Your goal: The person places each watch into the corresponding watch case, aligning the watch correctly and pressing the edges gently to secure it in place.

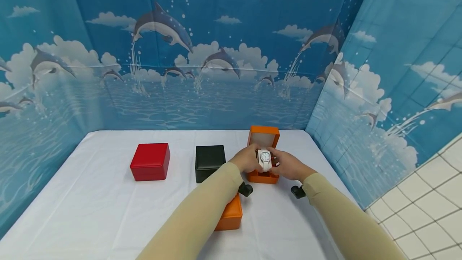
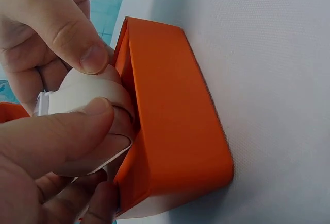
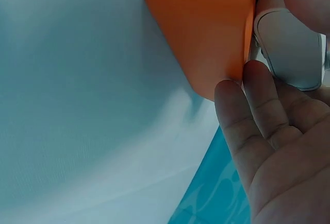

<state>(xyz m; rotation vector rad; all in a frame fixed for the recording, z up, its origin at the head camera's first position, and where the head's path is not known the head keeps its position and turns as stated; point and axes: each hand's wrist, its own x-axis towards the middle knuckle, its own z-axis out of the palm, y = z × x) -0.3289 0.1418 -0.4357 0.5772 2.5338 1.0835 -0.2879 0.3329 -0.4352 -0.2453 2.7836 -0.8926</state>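
Note:
A white wristwatch, its strap wrapped round a pale cushion, is held between both hands at the mouth of an open orange watch box. My left hand grips it from the left, thumb pressed on the strap. From the right my right hand pinches it, its thumb near the strap's edge. In the right wrist view two fingers of that hand lie at the rim of the box. The raised lid stands behind the hands. Inside the box, the hands and cushion hide most of the view.
On the white-covered table, a red box sits at the left and a black box at the middle, both with lids down. Another orange box lies nearer, partly under the left sleeve. A dolphin-print curtain hangs behind.

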